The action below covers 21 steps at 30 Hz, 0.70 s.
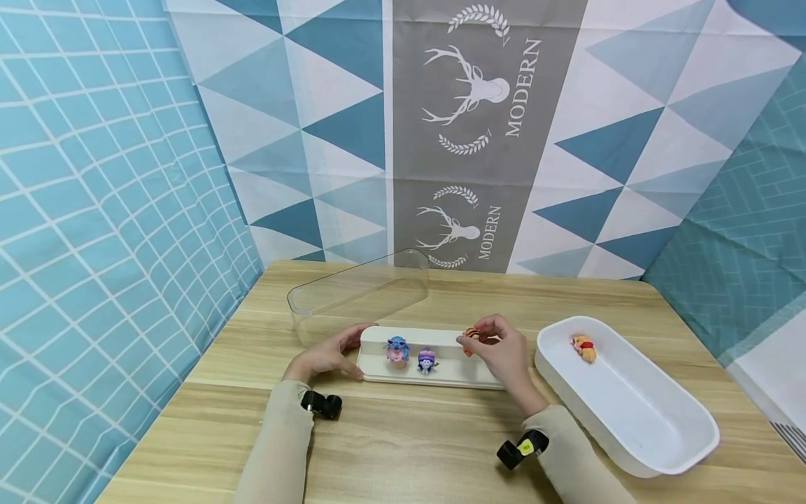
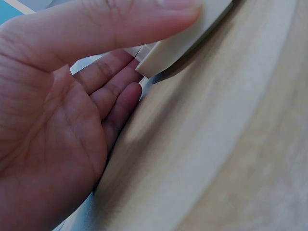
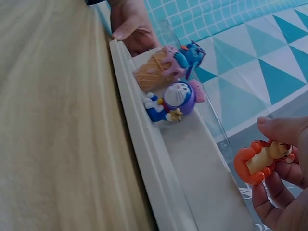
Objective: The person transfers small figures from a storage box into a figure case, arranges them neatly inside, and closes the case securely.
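The left hand (image 2: 53, 115) holds the end of a cream base (image 2: 163, 57) — its thumb (image 2: 110, 29) is stretched onto it, and three fingers (image 2: 127, 98) are seen below the thumb, near the corner. To the right of these fingers lies the wooden table (image 2: 221, 120) — rather blurred.

Behind the left hand (image 1: 329, 356) are a beige sleeve (image 1: 277, 441) and a black camera (image 1: 313, 402); behind the right hand (image 1: 504, 348), a matching sleeve (image 1: 576, 455) and a second camera (image 1: 511, 455) with a yellow label (image 1: 525, 446).
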{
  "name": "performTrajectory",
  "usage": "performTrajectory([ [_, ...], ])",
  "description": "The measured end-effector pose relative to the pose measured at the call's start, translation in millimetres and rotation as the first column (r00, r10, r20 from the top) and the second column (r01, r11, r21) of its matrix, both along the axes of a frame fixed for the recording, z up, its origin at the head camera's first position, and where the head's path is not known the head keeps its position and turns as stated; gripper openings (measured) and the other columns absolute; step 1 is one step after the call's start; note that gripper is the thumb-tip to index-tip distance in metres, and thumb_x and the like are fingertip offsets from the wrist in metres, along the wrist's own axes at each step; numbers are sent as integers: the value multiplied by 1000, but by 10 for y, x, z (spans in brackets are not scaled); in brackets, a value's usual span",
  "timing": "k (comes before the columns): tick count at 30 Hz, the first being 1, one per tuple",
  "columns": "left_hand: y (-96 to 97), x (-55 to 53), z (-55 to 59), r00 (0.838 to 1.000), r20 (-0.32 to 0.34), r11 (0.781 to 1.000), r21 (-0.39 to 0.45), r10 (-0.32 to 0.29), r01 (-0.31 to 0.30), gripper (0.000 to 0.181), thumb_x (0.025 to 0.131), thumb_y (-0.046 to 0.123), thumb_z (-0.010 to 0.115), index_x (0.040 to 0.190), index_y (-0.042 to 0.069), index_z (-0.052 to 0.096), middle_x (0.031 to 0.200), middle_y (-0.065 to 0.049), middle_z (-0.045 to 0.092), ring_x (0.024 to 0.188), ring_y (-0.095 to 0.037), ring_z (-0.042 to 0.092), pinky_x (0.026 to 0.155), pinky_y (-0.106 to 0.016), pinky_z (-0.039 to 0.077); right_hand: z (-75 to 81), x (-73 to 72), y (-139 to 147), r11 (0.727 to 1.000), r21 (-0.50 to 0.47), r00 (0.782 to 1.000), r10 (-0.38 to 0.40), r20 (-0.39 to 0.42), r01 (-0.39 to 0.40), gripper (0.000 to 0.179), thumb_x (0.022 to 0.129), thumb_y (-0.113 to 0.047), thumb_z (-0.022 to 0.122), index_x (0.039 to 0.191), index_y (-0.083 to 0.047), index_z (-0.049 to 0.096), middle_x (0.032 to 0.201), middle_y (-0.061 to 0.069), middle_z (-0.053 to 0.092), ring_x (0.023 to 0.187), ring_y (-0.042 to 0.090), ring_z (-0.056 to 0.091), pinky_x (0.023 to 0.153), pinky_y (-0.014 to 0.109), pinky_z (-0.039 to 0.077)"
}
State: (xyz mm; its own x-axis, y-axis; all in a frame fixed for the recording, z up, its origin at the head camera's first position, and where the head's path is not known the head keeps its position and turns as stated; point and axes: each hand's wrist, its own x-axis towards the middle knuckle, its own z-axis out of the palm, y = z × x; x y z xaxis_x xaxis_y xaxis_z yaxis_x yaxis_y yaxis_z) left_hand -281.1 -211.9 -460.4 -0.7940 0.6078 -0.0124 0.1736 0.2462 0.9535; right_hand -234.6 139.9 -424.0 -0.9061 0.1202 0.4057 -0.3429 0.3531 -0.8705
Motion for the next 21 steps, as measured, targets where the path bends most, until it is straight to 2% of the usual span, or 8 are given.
performTrajectory([
  [7,-3,-3,8,1000,-5,1000,-12,1,-1,105,70,-7,84,157,7,27,154,-18,38,143,-38,29,117,-52,18,-86,38,-72,1000,2,998,-25,-55,26,28,71,-8,90,87,-5,67,80,5,67,70,9,60,62,17,50],
  [12,-8,-1,1,1000,-7,1000,-12,2,-2,105,70,-7,84,157,8,27,154,-19,38,143,-38,29,117,-52,19,-155,89,-124,1000,-9,996,-22,-81,21,28,71,-8,90,87,-5,67,79,6,67,71,14,61,62,18,49],
  [21,-10,-5,-4,1000,-7,1000,-5,-5,5,105,70,-6,85,157,7,27,153,-18,39,143,-38,30,117,-52,18,-270,156,-216,998,-62,999,-15,-29,13,30,70,-6,90,89,-4,68,81,8,68,74,18,62,62,17,49],
])
